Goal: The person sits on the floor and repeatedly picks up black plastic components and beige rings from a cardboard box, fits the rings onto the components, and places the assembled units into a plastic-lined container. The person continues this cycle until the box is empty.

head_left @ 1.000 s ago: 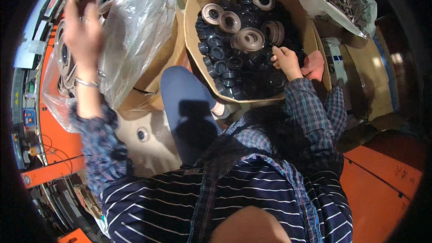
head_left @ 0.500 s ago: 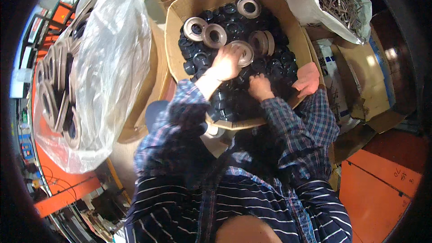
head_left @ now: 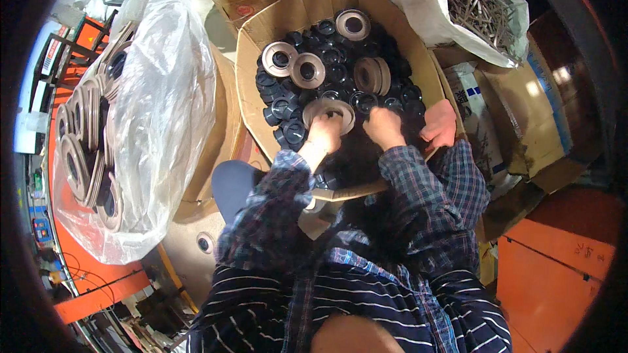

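I see both hands down inside the cardboard box (head_left: 252, 101), which is full of black plastic caps (head_left: 330, 72) and tan flanged rings. My left hand (head_left: 325, 132) has its fingers curled and pinching the near rim of one tan flanged ring (head_left: 329, 110); it lies nearly flat, its hole facing up, at the box's near middle. My right hand (head_left: 383, 125) rests just beside it on the caps, fingers bent; I cannot tell what they pinch. A clear plastic bag (head_left: 163, 104) of rings sits left.

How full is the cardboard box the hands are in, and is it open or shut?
Open and well filled: the cardboard box has its flaps spread, and black caps and tan discs cover its floor.
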